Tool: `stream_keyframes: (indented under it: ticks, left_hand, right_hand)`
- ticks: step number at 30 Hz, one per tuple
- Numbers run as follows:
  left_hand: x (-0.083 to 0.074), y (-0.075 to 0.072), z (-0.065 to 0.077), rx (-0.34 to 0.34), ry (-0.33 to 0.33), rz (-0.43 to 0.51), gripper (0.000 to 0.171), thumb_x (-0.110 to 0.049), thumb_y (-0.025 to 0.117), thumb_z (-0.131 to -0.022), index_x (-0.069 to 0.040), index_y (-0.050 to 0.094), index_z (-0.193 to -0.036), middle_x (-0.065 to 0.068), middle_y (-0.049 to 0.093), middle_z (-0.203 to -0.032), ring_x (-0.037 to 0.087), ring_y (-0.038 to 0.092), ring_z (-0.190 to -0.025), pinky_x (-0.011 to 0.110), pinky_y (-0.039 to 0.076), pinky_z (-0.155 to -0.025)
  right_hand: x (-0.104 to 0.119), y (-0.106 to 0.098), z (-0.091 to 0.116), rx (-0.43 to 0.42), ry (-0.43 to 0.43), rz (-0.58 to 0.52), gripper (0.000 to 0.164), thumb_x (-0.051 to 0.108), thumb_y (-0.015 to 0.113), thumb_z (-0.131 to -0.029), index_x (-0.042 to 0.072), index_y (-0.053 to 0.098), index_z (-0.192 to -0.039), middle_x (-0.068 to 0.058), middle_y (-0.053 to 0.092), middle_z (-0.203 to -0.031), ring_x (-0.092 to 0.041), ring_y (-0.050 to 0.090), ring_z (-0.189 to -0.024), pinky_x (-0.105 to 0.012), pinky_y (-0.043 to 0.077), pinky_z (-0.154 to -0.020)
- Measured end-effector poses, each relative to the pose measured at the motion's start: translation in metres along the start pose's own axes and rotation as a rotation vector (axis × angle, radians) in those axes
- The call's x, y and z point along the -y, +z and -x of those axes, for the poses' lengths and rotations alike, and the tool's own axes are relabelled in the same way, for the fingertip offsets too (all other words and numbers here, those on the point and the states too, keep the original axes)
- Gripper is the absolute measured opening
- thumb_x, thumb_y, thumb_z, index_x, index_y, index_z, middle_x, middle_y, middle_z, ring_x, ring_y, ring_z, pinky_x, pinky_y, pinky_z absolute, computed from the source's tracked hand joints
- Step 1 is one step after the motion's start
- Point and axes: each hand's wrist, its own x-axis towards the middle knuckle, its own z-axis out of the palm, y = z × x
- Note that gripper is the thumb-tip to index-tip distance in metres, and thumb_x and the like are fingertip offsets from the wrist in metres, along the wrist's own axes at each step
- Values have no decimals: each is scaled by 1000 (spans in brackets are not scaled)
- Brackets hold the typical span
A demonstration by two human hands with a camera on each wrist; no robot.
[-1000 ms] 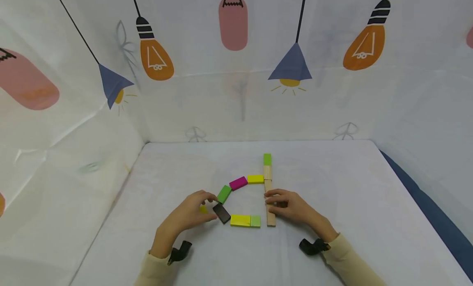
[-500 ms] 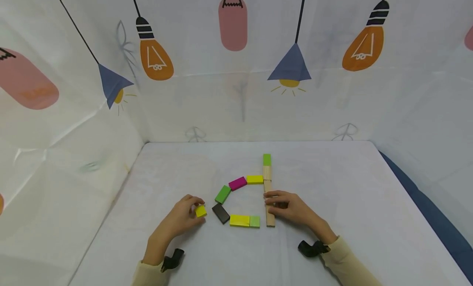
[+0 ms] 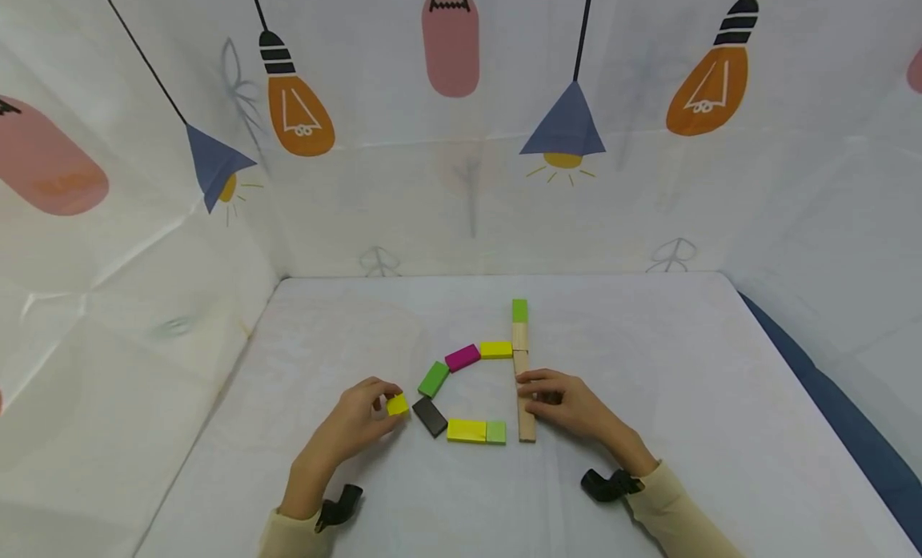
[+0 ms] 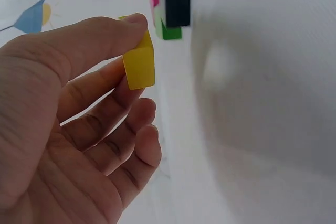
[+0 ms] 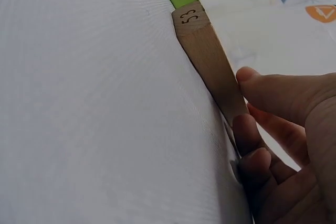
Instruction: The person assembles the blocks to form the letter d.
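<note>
My left hand (image 3: 353, 420) pinches a small yellow cube (image 3: 398, 405) between thumb and fingers, just left of a dark block (image 3: 430, 418). In the left wrist view the thumb lies on the yellow cube (image 4: 140, 69) and the other fingers curve loosely below it. My right hand (image 3: 569, 402) holds a long plain wooden block (image 3: 527, 427); the thumb is at its side and fingertips reach over it. The right wrist view shows this wooden block (image 5: 205, 56) with "53" on its end.
A curve of green (image 3: 434, 379), magenta (image 3: 463, 358) and yellow (image 3: 496, 350) blocks runs from the dark block to the upright wooden line. A lime block (image 3: 520, 311) tops that line. Below lie a yellow block (image 3: 467, 431) and a light-green cube (image 3: 495, 432).
My left hand has left the dark block, moved left and taken hold of the yellow cube, then shifted slightly back right with it. The right hand stays on the wooden block.
</note>
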Motion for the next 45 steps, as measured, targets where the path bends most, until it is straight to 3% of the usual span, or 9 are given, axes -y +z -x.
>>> stream_keyframes:
  ticks: [6,10,15,21,27,35,41,45]
  left_hand:
    - [-22,2,-7,25,90,53,33,-12,85,-84,-11,73,-115,-3,70,-109,14,59,-91,28,55,-77]
    - [-33,6,-12,42,135,77,33,-13,85,-84,-11,73,-115,-3,69,-108,15,61,-91,31,57,-79]
    - [-42,13,-15,90,176,85,35,-14,85,-85,-10,73,-118,-4,68,-107,15,62,-92,34,58,-81]
    - [-55,29,-19,155,216,91,33,-17,84,-87,-11,73,-118,-3,68,-109,12,61,-90,28,57,-81]
    - [-71,51,-26,221,252,37,34,-27,82,-90,-15,73,-120,-5,70,-116,10,63,-102,29,57,-92]
    - [-90,71,-31,199,309,-31,32,-29,82,-90,-17,74,-119,-7,71,-113,9,64,-105,30,54,-97]
    - [-100,80,-35,189,355,-50,32,-28,82,-89,-16,75,-119,-6,72,-111,9,65,-104,29,54,-97]
    - [-105,85,-37,188,373,-70,33,-28,82,-89,-16,75,-119,-6,72,-113,9,66,-106,29,54,-98]
  right_hand:
    - [-2,0,-1,5,-4,15,25,18,73,-97,10,77,-120,-10,67,-135,-24,65,-119,-23,54,-92]
    - [-2,0,-1,0,-17,19,24,17,72,-97,9,77,-119,-12,68,-134,-34,64,-122,-25,54,-96]
    - [0,0,-1,13,10,15,25,20,73,-97,9,77,-119,-12,66,-136,-30,64,-123,-25,54,-95]
    - [3,-2,-1,35,41,10,29,22,75,-95,8,77,-120,-11,64,-140,-27,65,-121,-24,56,-89]
    - [3,-3,-2,44,40,29,31,25,75,-95,9,77,-122,-8,65,-140,-32,60,-131,-23,52,-98]
    - [1,-4,-3,50,31,24,28,22,74,-96,8,77,-121,-10,66,-140,-34,60,-130,-21,53,-96]
    - [0,-5,-4,61,23,7,29,21,73,-96,6,76,-121,-13,65,-140,-32,64,-121,-23,55,-88]
    - [0,-5,-5,68,33,11,29,22,73,-96,7,77,-121,-11,65,-141,-32,62,-126,-23,54,-92]
